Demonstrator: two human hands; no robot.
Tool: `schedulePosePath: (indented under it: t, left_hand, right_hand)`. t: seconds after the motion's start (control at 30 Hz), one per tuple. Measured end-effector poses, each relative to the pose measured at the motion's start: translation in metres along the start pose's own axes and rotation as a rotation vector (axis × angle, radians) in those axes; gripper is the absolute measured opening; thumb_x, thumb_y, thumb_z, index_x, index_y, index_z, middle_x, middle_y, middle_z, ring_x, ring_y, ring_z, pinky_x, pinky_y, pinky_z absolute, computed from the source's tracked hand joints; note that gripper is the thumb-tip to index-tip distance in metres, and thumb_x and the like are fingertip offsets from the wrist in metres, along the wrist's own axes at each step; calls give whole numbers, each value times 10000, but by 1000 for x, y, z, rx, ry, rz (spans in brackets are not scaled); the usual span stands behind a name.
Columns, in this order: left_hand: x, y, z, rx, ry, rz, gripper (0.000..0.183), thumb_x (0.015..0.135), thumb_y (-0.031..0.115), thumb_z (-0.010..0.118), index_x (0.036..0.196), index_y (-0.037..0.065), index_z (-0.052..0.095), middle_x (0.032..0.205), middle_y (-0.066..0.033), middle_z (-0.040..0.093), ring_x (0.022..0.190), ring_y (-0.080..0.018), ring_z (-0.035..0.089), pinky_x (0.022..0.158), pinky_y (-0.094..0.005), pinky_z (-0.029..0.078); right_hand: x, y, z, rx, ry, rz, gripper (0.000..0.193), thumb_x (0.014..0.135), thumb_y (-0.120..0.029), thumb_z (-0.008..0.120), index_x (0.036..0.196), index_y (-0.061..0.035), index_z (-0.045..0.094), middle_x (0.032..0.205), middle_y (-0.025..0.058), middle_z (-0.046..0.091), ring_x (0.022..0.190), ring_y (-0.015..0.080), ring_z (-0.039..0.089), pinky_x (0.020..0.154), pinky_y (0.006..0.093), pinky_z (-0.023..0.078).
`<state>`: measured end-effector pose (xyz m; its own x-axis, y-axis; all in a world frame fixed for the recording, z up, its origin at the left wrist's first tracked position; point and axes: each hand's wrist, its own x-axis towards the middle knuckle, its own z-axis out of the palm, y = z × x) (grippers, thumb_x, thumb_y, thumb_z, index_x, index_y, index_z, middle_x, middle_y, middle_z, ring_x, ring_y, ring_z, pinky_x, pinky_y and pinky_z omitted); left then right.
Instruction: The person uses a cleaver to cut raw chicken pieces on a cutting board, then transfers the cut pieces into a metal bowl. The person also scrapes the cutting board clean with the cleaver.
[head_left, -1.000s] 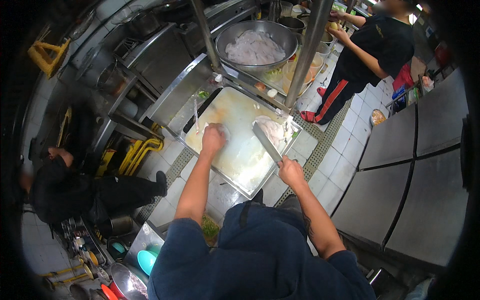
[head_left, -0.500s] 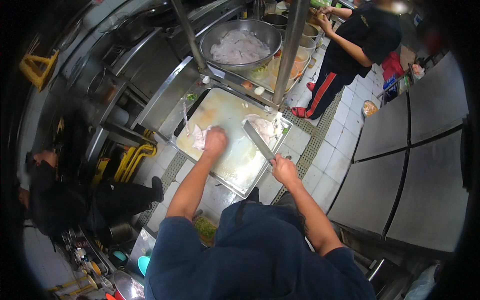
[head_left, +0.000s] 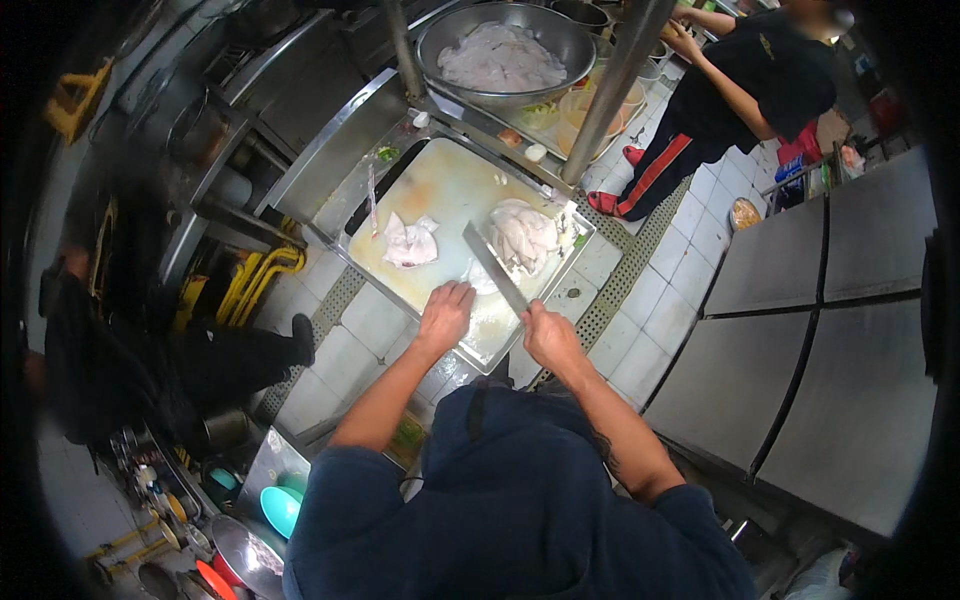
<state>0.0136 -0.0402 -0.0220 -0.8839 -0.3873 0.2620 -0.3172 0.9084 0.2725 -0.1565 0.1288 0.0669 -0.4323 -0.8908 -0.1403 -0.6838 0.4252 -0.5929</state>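
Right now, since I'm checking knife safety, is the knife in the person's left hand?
No, the right hand grips the knife, its blade pointing away over the board.

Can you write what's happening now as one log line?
Left hand: beside white piece | Right hand: gripping kitchen knife | Cutting board: lone pale piece left, pale pile right

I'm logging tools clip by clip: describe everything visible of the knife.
The knife has a long, broad, grey blade that looks like metal. The right hand grips its handle, mostly hiding it. The blade slants forward and left over the pale cutting board, between a pile of whitish pieces on its right and a smaller pale piece on its left. Whether it touches any of these is unclear.
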Motion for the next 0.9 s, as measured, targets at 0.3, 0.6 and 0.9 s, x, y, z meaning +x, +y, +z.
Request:
schedulePosePath:
  t: [0.3,0.6,0.9]
  left_hand:
    - [10,10,-16,54,-45,-16,306,818,83,574,1090,-10,676,1107,-124,654,1096,-297,579,929,-416,458]
    - [1,12,-10,21,81,-38,300,794,85,612,1078,5,668,1106,-121,643,1089,-302,577,939,-426,448]
    - [-23,3,-16,-119,332,-306,229,718,15,674,945,36,659,1058,-124,629,1010,-327,597,866,-452,478]
  right_hand:
    - [24,32,-12,-208,-145,-113,158,946,-147,531,944,11,543,752,296,654,753,493,654,718,588,502]
    - [61,59,-45,-458,-301,-271,171,862,-92,487,1007,-20,544,798,252,689,813,439,692,743,548,532]
    - [38,56,-50,-473,-464,-338,187,856,-107,530,1027,-32,531,802,232,693,801,444,682,737,551,526]
